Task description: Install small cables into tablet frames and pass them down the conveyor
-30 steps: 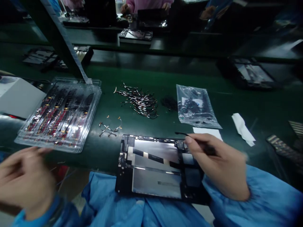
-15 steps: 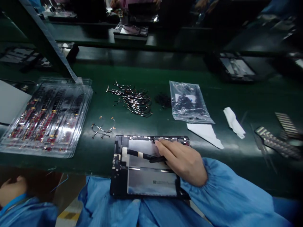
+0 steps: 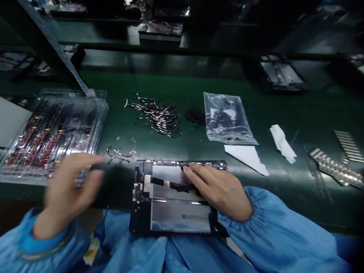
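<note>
A tablet (image 3: pixel 182 220) with its back off lies at the table's near edge, showing silver plates, a black ribbon cable (image 3: pixel 160 182) and circuit parts along the top. Resting on its right half is my right hand (image 3: pixel 218 189), fingers stretched out, fingertips touching the top edge. Its thumb is hidden, and whatever lies under the palm cannot be made out. My left hand (image 3: pixel 71 189), smeared by motion, hovers in front of the clear plastic trays (image 3: pixel 96 125) with thumb and forefinger apart and nothing visible between them. Just beyond its fingertips lie several loose thin antenna cables (image 3: pixel 121 154).
A heap of thin black cables (image 3: pixel 159 117) lies mid-table beside a dark pile of small parts (image 3: pixel 195 116). Right of these are a clear bag (image 3: pixel 230 117), white paper (image 3: pixel 246 159), a crumpled white piece (image 3: pixel 283 144), tweezers (image 3: pixel 315 174) and metallic strips (image 3: pixel 335 167). More devices (image 3: pixel 281 74) stand farther back.
My left hand has risen from beside the table at lower left to above the tabletop near the trays. My right hand stays on the tablet. The view has shifted slightly.
</note>
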`<state>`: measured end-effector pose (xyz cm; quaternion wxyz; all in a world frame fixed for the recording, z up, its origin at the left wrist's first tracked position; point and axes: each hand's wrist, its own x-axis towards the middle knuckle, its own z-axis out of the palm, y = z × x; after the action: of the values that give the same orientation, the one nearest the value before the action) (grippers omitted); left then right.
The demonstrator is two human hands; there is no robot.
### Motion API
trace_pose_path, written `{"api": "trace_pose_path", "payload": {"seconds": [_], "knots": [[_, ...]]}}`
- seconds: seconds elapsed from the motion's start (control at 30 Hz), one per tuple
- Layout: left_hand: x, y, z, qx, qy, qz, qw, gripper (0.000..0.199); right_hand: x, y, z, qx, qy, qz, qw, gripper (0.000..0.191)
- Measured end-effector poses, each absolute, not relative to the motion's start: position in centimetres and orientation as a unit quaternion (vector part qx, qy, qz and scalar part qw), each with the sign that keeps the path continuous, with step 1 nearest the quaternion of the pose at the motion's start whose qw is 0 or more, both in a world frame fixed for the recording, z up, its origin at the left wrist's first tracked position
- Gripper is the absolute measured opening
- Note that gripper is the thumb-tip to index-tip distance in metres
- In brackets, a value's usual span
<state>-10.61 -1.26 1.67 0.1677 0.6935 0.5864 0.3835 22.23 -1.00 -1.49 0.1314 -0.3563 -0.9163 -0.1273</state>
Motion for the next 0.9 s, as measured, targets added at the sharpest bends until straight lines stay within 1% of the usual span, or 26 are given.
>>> {"api": "trace_pose_path", "payload": {"seconds": [0.07, 0.1, 0.2, 0.3, 0.37, 0.47, 0.53, 0.6, 0.7, 0.77, 0.9], "knots": [[-6.5, 0.8, 0.5, 0.854, 0.411, 0.270, 0.169, 0.018, 22.2, -1.0, -1.5, -0.359, -0.916, -0.123, 0.132, 0.031], [-4.5, 1.5, 0.0, 0.916, 0.310, 0.204, 0.157, 0.019, 22.2, -1.0, -1.4, -0.360, -0.916, -0.122, 0.130, 0.030], [-0.2, 2.6, -1.3, 0.956, 0.226, 0.152, 0.110, 0.022, 22.1, -1.0, -1.3, -0.360, -0.916, -0.124, 0.127, 0.028], [1.1, 3.1, -1.9, 0.962, 0.211, 0.126, 0.117, 0.024, 22.1, -1.0, -1.3, -0.360, -0.912, -0.138, 0.138, 0.029], [1.0, 3.4, -1.9, 0.954, 0.222, 0.127, 0.156, 0.023, 22.2, -1.1, -1.3, -0.361, -0.911, -0.138, 0.148, 0.029], [0.5, 3.8, -1.6, 0.931, 0.249, 0.133, 0.230, 0.023, 22.8, -1.5, -1.1, -0.374, -0.909, -0.105, 0.153, 0.031], [0.4, 3.9, -1.6, 0.926, 0.253, 0.134, 0.247, 0.024, 23.4, -2.0, -1.0, -0.385, -0.908, -0.083, 0.145, 0.032], [0.4, 3.8, -1.8, 0.935, 0.242, 0.131, 0.224, 0.029, 24.0, -2.4, -1.0, -0.387, -0.908, -0.078, 0.137, 0.033], [0.5, 3.6, -2.2, 0.957, 0.217, 0.115, 0.157, 0.035, 24.7, -2.9, -1.1, -0.386, -0.909, -0.089, 0.132, 0.033], [0.6, 3.4, -2.3, 0.965, 0.206, 0.104, 0.127, 0.036, 24.9, -3.1, -1.4, -0.389, -0.906, -0.102, 0.132, 0.032], [0.7, 3.4, -2.3, 0.969, 0.199, 0.098, 0.106, 0.035, 24.8, -3.1, -1.9, -0.402, -0.895, -0.135, 0.137, 0.028]]}}
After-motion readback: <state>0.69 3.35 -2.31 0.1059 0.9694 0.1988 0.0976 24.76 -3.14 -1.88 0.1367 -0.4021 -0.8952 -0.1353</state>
